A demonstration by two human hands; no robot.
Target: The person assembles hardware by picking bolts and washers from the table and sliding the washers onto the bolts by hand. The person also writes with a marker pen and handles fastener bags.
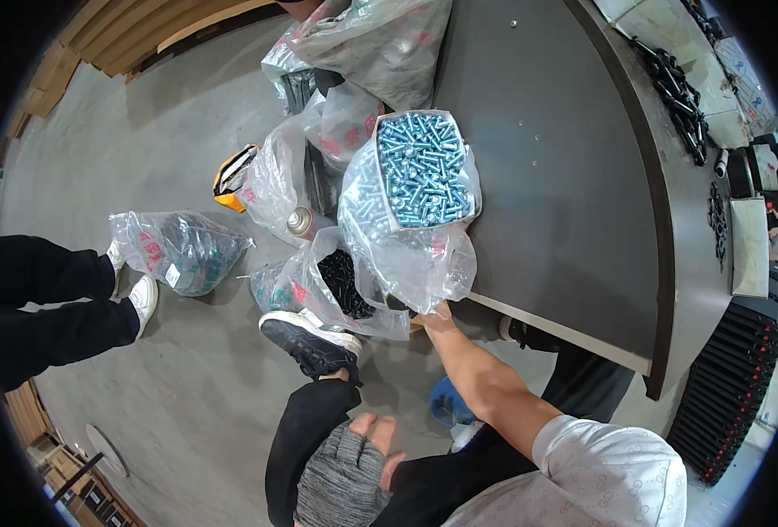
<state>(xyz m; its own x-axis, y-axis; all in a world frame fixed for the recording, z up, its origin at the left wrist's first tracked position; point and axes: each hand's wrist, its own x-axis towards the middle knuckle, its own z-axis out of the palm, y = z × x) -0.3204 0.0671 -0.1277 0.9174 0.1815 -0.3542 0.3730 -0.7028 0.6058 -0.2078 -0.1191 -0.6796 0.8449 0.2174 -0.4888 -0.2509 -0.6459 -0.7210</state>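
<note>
My right hand (439, 318) reaches forward and grips the lower edge of a clear plastic bag (411, 259). The bag holds an open box of shiny blue-silver bolts (424, 169) and hangs over the front edge of a dark table (565, 176). Only the wrist and part of the hand show below the bag. My left hand (354, 461), in a grey knit glove with bare fingertips, lies flat on my black-trousered knee and holds nothing. My black sneaker (312, 341) is raised just under the bags.
A second clear bag with black screws (343, 283) hangs beside the first, and more bags (183, 250) lie on the concrete floor with a spray can (299, 221). Another person's black-trousered legs (46, 303) stand left. Black parts (680, 88) and a black ribbed tray (731, 386) lie right.
</note>
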